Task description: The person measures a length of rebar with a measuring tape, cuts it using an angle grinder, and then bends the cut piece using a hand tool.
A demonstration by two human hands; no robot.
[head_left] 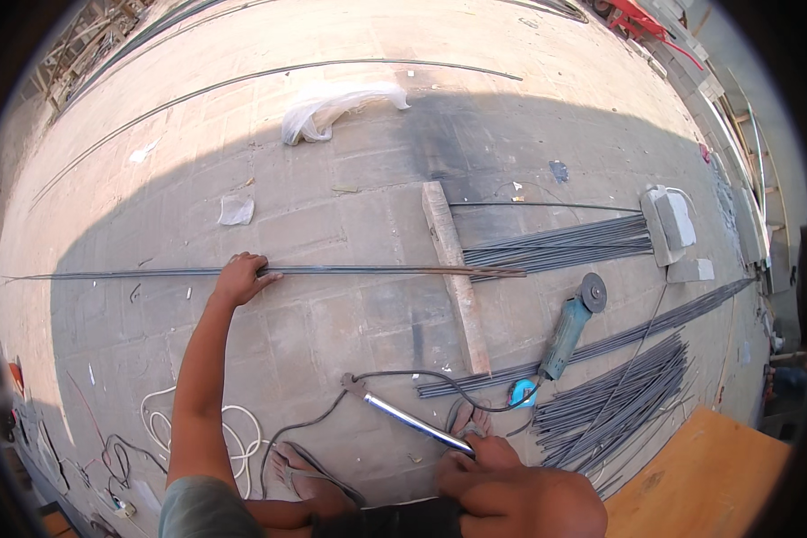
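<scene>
**Long rods held flat on open paving**

The paved floor lies open around the left hand, which is closed over long steel rods running left to right, far end on a wooden plank. The right hand grips a shiny metal bar pointing up-left; its fingers are partly hidden by the knee.

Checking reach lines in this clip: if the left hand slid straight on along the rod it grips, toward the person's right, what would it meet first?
Probably the wooden plank that the steel rod lies across. The left hand has bare rod ahead until there, though depth is hard to judge.
</scene>
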